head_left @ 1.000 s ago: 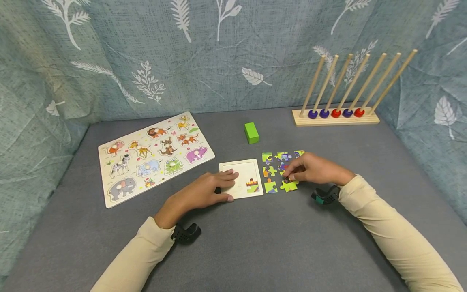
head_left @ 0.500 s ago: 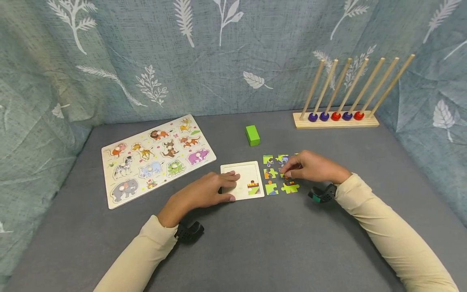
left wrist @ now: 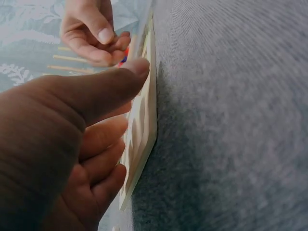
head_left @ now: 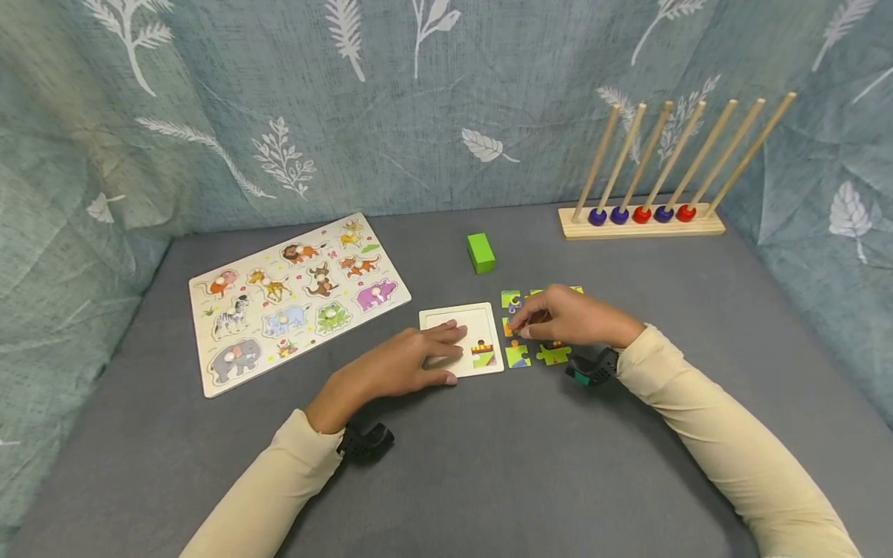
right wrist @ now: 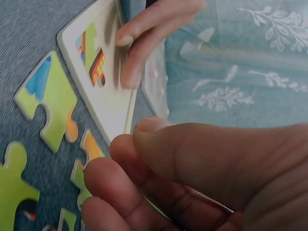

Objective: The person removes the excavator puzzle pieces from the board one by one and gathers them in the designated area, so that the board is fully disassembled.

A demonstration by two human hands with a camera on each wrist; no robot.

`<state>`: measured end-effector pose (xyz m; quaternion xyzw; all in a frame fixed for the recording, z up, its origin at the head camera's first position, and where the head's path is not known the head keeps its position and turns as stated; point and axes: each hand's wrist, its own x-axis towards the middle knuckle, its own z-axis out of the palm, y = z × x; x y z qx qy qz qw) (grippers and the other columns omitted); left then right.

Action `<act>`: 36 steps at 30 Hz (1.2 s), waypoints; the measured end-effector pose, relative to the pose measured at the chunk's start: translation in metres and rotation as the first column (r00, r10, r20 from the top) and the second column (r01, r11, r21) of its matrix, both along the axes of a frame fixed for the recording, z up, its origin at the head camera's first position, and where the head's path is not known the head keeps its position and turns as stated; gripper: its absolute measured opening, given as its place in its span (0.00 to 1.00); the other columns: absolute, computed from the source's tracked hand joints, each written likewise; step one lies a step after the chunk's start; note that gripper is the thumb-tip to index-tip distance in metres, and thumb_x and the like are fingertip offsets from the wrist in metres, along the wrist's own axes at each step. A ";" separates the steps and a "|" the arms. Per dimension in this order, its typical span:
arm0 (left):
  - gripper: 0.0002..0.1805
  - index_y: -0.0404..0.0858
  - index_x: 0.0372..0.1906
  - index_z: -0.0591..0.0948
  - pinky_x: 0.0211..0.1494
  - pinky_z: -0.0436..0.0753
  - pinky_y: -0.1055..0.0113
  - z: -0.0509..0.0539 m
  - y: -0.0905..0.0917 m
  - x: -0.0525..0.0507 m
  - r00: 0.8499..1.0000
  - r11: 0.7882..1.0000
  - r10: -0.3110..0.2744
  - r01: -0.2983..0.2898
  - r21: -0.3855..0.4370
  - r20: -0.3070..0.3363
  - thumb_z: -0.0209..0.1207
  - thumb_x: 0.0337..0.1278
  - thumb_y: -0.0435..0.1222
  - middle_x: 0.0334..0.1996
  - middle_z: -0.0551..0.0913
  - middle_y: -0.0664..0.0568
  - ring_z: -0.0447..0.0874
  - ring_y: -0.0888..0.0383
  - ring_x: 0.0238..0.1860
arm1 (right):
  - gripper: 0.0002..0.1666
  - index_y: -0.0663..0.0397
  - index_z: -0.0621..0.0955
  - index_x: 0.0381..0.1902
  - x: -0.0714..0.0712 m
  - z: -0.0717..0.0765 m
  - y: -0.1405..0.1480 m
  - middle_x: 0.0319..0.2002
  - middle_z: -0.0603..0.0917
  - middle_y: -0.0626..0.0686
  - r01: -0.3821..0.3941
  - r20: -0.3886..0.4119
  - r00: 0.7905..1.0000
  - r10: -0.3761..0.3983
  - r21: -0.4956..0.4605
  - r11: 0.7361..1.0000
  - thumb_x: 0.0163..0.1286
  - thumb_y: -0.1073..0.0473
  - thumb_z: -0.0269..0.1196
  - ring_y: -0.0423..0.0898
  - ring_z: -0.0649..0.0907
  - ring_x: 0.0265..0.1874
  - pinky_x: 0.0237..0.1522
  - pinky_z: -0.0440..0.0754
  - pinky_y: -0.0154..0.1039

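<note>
My left hand [head_left: 401,363] rests on a small square wooden puzzle board [head_left: 477,316], fingers spread over it and thumb at its near edge. A picture piece [head_left: 482,355] sits in the board's lower right corner. To the right, my right hand [head_left: 575,315] hovers with curled fingers over loose jigsaw pieces, nearest the orange-and-green piece [right wrist: 91,148] in the left column. Thumb and index fingertips meet in the right wrist view, with no piece visible between them. A green corner piece [right wrist: 55,98] lies closer to the board. The right hand covers several other pieces.
An animal knob puzzle [head_left: 300,302] lies at the left. Behind the small board stands a green block [head_left: 480,253]. A wooden peg stand [head_left: 642,227] with blue and red beads is at the back right, before a patterned curtain [head_left: 418,178].
My right hand has moved left from above the middle column of loose pieces to the left column. The left hand has slid slightly farther onto the board.
</note>
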<state>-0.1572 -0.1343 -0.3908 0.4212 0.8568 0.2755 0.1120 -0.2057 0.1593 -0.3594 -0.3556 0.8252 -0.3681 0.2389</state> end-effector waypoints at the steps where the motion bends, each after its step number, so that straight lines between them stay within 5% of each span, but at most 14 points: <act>1: 0.24 0.31 0.58 0.80 0.69 0.63 0.54 0.000 0.000 0.000 1.000 1.000 -0.001 0.001 0.000 0.004 0.66 0.59 0.39 0.68 0.68 0.42 0.59 0.48 0.71 | 0.10 0.64 0.86 0.45 0.000 0.000 -0.002 0.42 0.87 0.53 -0.007 0.000 1.000 0.007 -0.002 1.000 0.68 0.70 0.61 0.43 0.84 0.37 0.40 0.81 0.40; 12: 0.26 0.31 0.62 0.77 0.69 0.63 0.53 -0.002 -0.001 0.003 1.000 0.997 -0.028 0.029 -0.075 0.011 0.63 0.63 0.40 0.69 0.67 0.45 0.58 0.50 0.72 | 0.10 0.63 0.86 0.44 0.003 -0.001 -0.022 0.36 0.87 0.52 -0.037 -0.022 0.999 0.037 -0.018 0.999 0.67 0.69 0.62 0.40 0.82 0.31 0.35 0.80 0.38; 22: 0.22 0.31 0.60 0.78 0.69 0.63 0.51 -0.003 -0.001 0.005 0.998 0.998 -0.056 0.054 -0.042 -0.026 0.61 0.65 0.37 0.68 0.67 0.42 0.58 0.46 0.72 | 0.11 0.63 0.86 0.45 0.003 -0.002 -0.033 0.37 0.87 0.51 -0.060 -0.011 0.998 0.060 -0.016 0.998 0.67 0.70 0.62 0.39 0.82 0.33 0.38 0.81 0.37; 36: 0.22 0.31 0.60 0.78 0.69 0.63 0.51 -0.002 0.000 0.004 0.999 0.999 -0.043 0.043 -0.011 0.006 0.61 0.65 0.37 0.68 0.67 0.42 0.59 0.47 0.71 | 0.11 0.64 0.85 0.46 0.002 -0.006 -0.039 0.39 0.87 0.53 -0.087 0.003 0.996 0.087 -0.025 0.996 0.67 0.70 0.62 0.40 0.83 0.35 0.38 0.81 0.36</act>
